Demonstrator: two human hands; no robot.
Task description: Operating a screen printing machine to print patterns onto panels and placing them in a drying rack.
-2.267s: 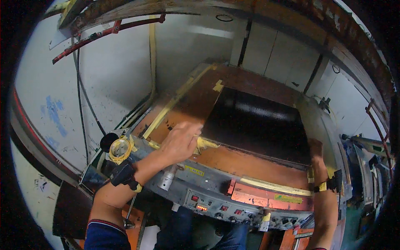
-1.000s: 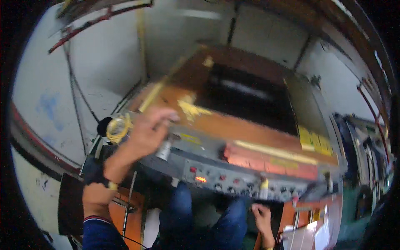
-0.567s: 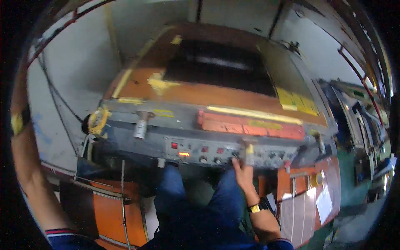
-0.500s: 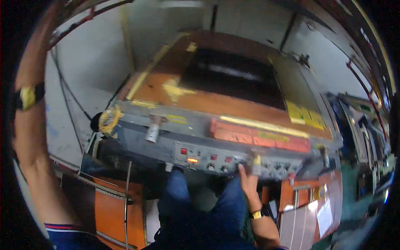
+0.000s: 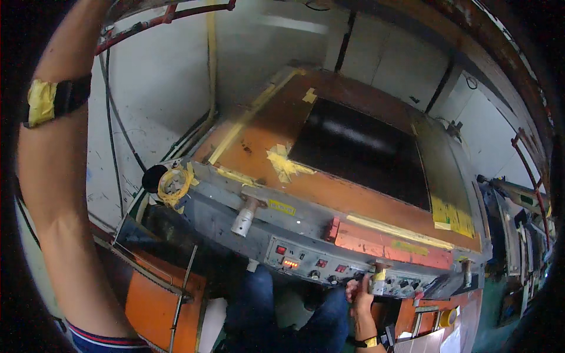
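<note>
The person's right hand (image 5: 360, 294) reaches up from below to the front edge of a large grey and orange machine (image 5: 306, 176), its fingers curled against a small pale lever (image 5: 379, 282) that sticks out of the control panel (image 5: 329, 267) near the panel's right end; the thumb lies just left of the lever, and the hand looks partly closed about it, though how firmly it grips cannot be told. A yellow and black band (image 5: 366, 341) sits on that wrist. The left forearm (image 5: 56, 194) rises along the left side of the view and passes out of the top edge, so the left hand itself is out of sight; a yellow and black band (image 5: 53, 100) wraps that arm high up. On the panel, red buttons and a small lit orange display (image 5: 291, 264) sit left of the lever. A stubby grey handle (image 5: 243, 219) juts from the machine's front edge toward its left corner, and a yellow tape roll (image 5: 172, 183) rests at that left front corner. The machine's top carries a dark rectangular screen (image 5: 359, 150) framed in orange, patched with yellow tape. The person's blue trousers (image 5: 276, 317) show beneath the panel.
</note>
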